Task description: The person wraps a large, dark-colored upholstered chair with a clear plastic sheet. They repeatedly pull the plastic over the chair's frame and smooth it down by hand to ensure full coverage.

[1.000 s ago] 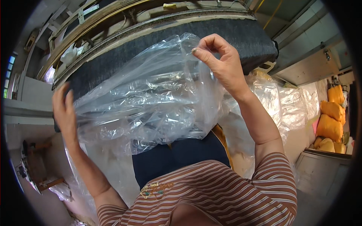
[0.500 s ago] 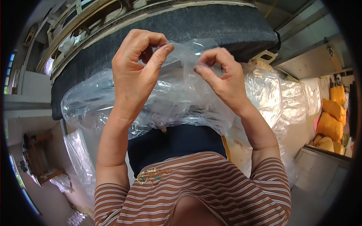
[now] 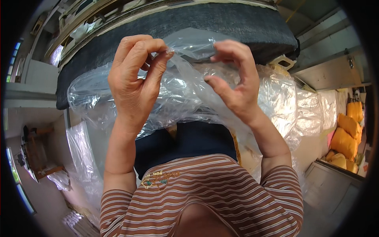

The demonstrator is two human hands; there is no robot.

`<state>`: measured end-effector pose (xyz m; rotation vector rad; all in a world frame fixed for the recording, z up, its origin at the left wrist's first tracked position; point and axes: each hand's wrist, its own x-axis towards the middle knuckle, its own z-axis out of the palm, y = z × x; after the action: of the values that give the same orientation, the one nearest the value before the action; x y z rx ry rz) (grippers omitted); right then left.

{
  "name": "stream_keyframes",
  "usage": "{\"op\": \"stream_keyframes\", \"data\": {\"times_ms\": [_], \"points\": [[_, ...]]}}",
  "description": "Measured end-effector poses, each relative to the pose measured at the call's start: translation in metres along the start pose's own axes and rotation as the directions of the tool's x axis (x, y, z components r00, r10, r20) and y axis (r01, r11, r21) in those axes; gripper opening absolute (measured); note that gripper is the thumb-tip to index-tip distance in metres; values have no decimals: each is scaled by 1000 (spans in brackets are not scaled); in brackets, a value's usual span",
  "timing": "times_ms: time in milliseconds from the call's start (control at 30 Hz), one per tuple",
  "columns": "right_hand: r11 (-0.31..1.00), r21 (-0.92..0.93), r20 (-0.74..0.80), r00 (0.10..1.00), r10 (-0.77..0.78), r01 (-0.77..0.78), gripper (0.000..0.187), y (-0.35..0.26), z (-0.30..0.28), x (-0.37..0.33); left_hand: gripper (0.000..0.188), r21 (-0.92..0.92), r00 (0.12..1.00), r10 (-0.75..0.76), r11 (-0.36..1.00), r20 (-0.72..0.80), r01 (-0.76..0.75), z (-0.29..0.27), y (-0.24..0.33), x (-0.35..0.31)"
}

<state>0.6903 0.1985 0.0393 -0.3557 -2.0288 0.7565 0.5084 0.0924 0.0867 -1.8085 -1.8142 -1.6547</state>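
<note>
A long clear plastic film point(image 3: 181, 93) lies bunched across my lap, and part of it is raised between my hands. With thumb and forefinger pinched together, my left hand point(image 3: 134, 77) holds a gathered edge of this film. My right hand point(image 3: 241, 87) is to the right of the raised part, its thumb and fingers apart and slightly blurred. The fingers of the right hand are close to the film; whether they touch it I cannot tell.
Behind the film runs a long dark cloth-covered surface point(image 3: 154, 31). More shiny film point(image 3: 306, 106) extends to the right, towards yellow-orange bundles point(image 3: 345, 132). A wooden stand point(image 3: 39, 154) is at the left, near hanging clear film point(image 3: 81, 146).
My right hand has opened, its thumb and fingers spreading apart. My left hand keeps its pinch and has shifted slightly left and down. The upper part of the film has spread wider.
</note>
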Motion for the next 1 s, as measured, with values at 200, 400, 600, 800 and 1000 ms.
{"op": "stream_keyframes", "data": {"times_ms": [200, 400, 600, 800, 1000], "points": [[990, -107, 188, 980, -68, 89, 59, -29, 41, -9, 17, 60, 999, 46, 997, 0, -46, -12, -4, -16], [983, 145, 283, 957, 69, -113, 16, -40, 68, 7, 18, -33, 996, -38, 999, 76, 41, -38, -2, -36], [913, 349, 386, 920, 64, -210, 14, -61, 74, 5, 22, -67, 995, -96, 993, 38, 99, -58, -2, -53], [350, 672, 510, 751, 420, -653, 19, -59, 78, 7, 28, -75, 999, 48, 996, 0, -48, -59, -10, -95], [63, 990, 11, 514, 858, -128, 13, 58, 11, 4, 20, -169, 967, 222, 965, 127, -200, -105, -44, -103]]}}
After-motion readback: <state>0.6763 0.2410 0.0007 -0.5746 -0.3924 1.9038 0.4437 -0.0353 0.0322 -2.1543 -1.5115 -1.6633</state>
